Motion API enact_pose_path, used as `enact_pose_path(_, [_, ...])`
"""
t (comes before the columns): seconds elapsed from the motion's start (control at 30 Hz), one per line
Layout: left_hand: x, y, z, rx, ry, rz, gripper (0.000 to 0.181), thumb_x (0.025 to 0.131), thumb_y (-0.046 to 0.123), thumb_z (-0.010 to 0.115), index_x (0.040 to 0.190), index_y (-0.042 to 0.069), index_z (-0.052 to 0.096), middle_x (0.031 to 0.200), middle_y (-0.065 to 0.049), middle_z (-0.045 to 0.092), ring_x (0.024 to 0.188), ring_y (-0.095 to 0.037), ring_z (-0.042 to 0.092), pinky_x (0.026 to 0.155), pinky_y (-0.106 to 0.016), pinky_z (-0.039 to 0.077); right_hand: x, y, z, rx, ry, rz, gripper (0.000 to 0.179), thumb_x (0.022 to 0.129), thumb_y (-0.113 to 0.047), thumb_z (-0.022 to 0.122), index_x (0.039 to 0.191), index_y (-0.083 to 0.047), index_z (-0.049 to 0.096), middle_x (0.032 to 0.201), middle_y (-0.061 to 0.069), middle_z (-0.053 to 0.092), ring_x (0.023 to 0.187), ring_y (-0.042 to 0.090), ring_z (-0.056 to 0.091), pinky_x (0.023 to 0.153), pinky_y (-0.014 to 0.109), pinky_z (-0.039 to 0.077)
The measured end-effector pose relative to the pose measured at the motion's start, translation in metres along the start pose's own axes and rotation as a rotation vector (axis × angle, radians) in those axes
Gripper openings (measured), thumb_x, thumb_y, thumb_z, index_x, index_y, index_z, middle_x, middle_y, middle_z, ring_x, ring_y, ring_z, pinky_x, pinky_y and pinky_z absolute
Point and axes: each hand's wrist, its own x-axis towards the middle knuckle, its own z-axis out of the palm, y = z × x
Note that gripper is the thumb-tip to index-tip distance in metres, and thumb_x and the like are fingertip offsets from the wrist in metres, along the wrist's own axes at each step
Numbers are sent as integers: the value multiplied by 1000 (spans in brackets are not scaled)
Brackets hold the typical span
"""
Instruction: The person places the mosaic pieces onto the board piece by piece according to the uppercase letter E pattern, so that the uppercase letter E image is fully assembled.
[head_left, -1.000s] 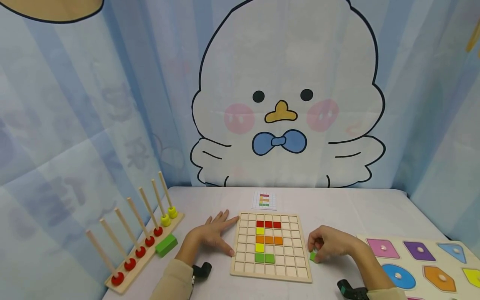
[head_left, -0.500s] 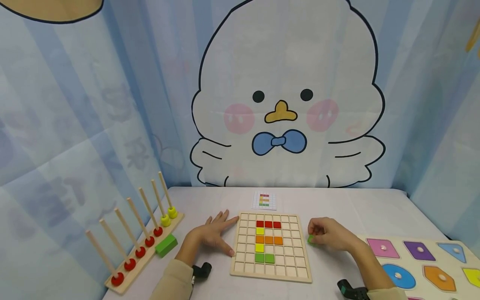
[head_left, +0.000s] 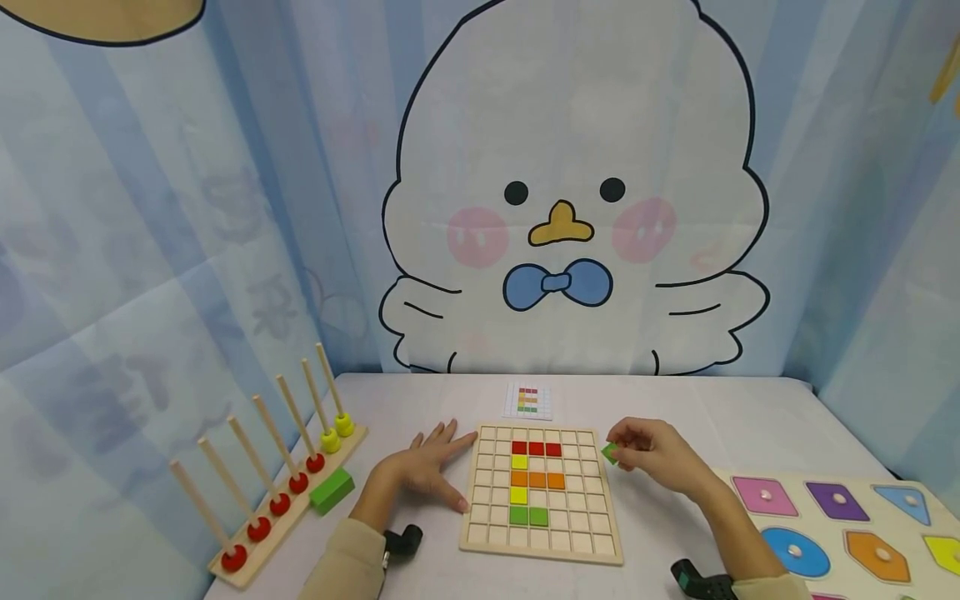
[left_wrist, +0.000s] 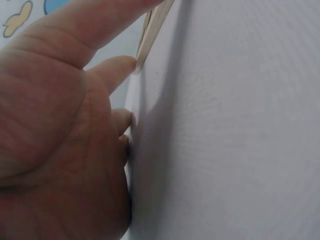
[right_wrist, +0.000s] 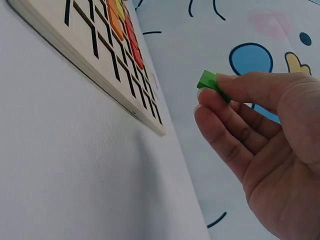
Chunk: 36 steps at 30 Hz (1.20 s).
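Note:
A small green tile [right_wrist: 207, 80] is pinched between the thumb and fingers of my right hand [head_left: 660, 454], raised off the table beside the board's right edge. The wooden grid board [head_left: 585, 500] lies flat in the middle. Set in its squares are a row of red tiles [head_left: 536, 449], single yellow tiles [head_left: 519, 495], an orange row [head_left: 537, 480] and two green tiles [head_left: 528, 516]. My left hand [head_left: 427, 467] rests on the table with fingers spread, its thumb and index fingertips at the board's left edge.
A pattern card [head_left: 528, 401] lies behind the board. On the left stand a peg rack [head_left: 277, 517] with red and yellow beads and a green block [head_left: 332, 491]. A shape puzzle board [head_left: 825, 525] with knobbed pieces lies at the right.
My right hand has lifted the green tile off the table and moved it away from me along the board's right side. The left hand stays in place.

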Motion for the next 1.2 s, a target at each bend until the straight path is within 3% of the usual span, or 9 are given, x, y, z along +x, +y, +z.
enact_pose_path(0.33, [1,-2,1,-8,1,4,120,68,61,90,166,34,27,176,-15,2,163,-36,-3,129,-64,-1,5,0,8,95,-32,3,26,97,-6,71,121,2,66,103,15,70,84,18,72,80,39,64])
enact_pose_path(0.63, [0,-3,1,-5,0,3,120,68,62,90,166,34,26,176,-15,2,163,-36,-3,129,-64,-1,9,-2,18,29,-13,-2,26,92,-12,79,115,-3,70,96,8,70,79,13,66,73,23,60])
enact_pose_path(1.2, [2,-2,1,7,-4,-3,120,68,63,90,166,36,26,176,-14,2,164,-35,-2,129,-64,0,10,-16,33,-58,-24,-11,24,87,-19,85,105,-8,72,87,0,67,77,11,60,67,21,53])
